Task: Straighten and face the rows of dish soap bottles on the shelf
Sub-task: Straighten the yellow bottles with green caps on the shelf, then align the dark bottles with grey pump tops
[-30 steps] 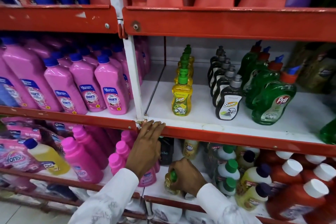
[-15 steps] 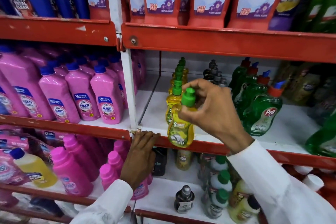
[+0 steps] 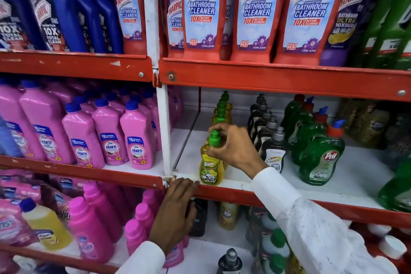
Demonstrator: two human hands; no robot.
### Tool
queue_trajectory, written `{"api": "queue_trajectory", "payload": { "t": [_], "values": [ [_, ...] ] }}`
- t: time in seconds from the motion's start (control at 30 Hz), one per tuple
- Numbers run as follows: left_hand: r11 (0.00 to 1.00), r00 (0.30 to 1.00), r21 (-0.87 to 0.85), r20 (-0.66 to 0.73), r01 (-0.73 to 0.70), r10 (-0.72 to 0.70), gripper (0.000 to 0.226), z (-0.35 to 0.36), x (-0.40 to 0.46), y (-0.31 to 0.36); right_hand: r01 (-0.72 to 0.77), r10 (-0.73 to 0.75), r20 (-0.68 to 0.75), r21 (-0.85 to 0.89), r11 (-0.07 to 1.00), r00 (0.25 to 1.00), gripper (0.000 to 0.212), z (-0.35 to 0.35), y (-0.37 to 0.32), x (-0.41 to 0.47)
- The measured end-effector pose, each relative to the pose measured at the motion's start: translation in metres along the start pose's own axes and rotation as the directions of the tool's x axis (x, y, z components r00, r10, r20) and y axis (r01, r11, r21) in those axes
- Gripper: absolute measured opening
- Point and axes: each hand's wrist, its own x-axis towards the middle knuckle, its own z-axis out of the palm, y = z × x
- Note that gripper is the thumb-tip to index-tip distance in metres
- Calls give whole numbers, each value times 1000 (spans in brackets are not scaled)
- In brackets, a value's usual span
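Lifted from the lower shelf a moment ago, the yellow bottle (image 3: pixel 210 168) now stands at the shelf lip (image 3: pixel 278 196), fronting its yellow row, label outward. Right hand (image 3: pixel 233 147) pinches its green cap; left hand (image 3: pixel 178 209) rests flat, holding nothing, below that lip.

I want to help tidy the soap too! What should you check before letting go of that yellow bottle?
1. Yellow Super bottle standing on the white shelf, not in the air: ok, its base sits at the front edge.
2. Label facing out: ok, "Super" reads from the front.
3. Upright: ok, no clear lean.
4. In line with the yellow row behind: ok, it looks lined up.
5. Right hand grip: ok, fingers pinch the green cap.
6. Left hand out of the way: ok, it rests on the red shelf edge, apart from the bottle.
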Motion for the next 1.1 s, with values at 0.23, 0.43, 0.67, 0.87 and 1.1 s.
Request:
{"api": "queue_trajectory", "payload": {
  "t": [0.23, 0.43, 0.67, 0.87, 1.1],
  "values": [
    [975, 997, 210, 11, -73, 72, 59, 16, -4, 18, -4, 8, -42, 77, 997, 999, 57, -6, 7, -14],
    [939, 970, 243, 33, -243, 243, 58, 44, 6, 49, 18, 50, -416, 158, 987, 908, 17, -5, 56, -120],
    [929, 969, 280, 30, -244, 246, 67, 53, 9, 62, -324, 328, 169, -55, 945, 929, 41, 73, 138, -211],
    [949, 978, 238, 58, -208, 200, 72, 51, 7, 62, -314, 353, 363, -163, 935, 863, 40, 117, 146, -208],
    [947, 978, 256, 122, -193, 167, 64, 45, 8, 63, -357, 369, 276, -95, 929, 888, 31, 99, 133, -202]
  ]
}}
